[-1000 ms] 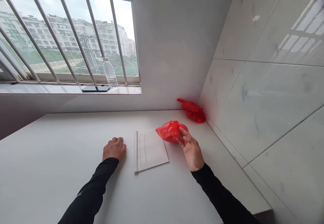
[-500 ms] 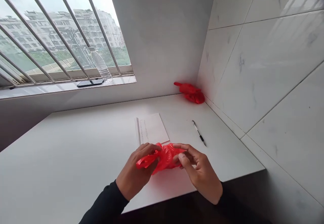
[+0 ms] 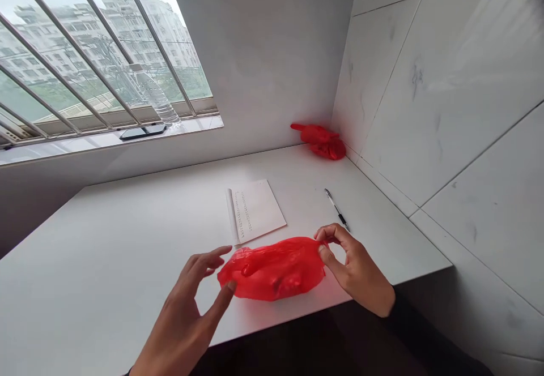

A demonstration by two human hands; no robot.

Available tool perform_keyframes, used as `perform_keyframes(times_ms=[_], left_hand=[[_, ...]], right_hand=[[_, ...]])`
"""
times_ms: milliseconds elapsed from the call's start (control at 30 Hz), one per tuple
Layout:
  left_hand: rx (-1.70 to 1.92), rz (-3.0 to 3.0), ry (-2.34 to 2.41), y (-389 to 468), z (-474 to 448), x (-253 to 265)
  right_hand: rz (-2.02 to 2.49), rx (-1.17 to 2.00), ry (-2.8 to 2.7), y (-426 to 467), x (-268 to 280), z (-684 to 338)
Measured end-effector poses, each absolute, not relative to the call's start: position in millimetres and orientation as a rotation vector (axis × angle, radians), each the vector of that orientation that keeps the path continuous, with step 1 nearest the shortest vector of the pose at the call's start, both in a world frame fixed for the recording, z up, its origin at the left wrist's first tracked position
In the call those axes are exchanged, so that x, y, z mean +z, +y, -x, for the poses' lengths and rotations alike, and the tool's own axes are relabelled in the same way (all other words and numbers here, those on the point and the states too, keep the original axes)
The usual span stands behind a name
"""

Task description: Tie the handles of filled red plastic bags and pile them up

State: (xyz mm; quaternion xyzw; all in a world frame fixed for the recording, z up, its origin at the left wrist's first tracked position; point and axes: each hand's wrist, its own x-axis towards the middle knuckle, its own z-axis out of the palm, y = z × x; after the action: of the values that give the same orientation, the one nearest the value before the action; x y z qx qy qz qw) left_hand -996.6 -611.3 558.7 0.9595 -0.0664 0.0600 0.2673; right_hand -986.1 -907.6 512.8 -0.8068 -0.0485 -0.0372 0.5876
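Note:
A thin red plastic bag (image 3: 276,271) is spread sideways near the front edge of the white table (image 3: 140,240). My right hand (image 3: 355,265) pinches its right end between thumb and fingers. At the bag's left end is my left hand (image 3: 191,297), its thumb and fingers apart. The left thumb tip overlaps the bag's edge; whether it touches I cannot tell. Just behind the bag lies an open notebook (image 3: 259,209) with rows of small marks on its page. To the right of the notebook is a pen (image 3: 335,209) with a black grip.
Another crumpled red bag (image 3: 321,141) sits in the far right corner against the walls. On the windowsill a clear plastic bottle (image 3: 157,98) stands by a dark phone (image 3: 142,132). A tiled wall (image 3: 425,110) borders the table on the right.
The bag has gone from bunched up between both hands to stretched out wide. My left hand has moved left and opened off it; my right hand has moved right with its end.

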Motion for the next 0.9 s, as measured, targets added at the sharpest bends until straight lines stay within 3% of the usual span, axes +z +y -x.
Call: perform_keyframes(times_ms=[233, 533, 767, 900], left_hand=[[0.113, -2.555, -0.526, -640.2, 995.6, 560.9], [0.234, -2.382, 0.034, -608.8, 1002.0, 566.8], [0.195, -2.479, -0.058, -638.4, 1017.5, 572.2], [0.444, -2.492, -0.064, -627.6, 1020.7, 569.1]], right_hand=[[1.889, 0.165, -0.305, -883.8, 526.0, 990.2], [1.737, -0.014, -0.057, -903.7, 525.2, 996.3], [1.814, 0.197, -0.126, -892.0, 534.5, 1005.1], [1.758, 0.058, -0.112, -894.8, 536.2, 1009.2]])
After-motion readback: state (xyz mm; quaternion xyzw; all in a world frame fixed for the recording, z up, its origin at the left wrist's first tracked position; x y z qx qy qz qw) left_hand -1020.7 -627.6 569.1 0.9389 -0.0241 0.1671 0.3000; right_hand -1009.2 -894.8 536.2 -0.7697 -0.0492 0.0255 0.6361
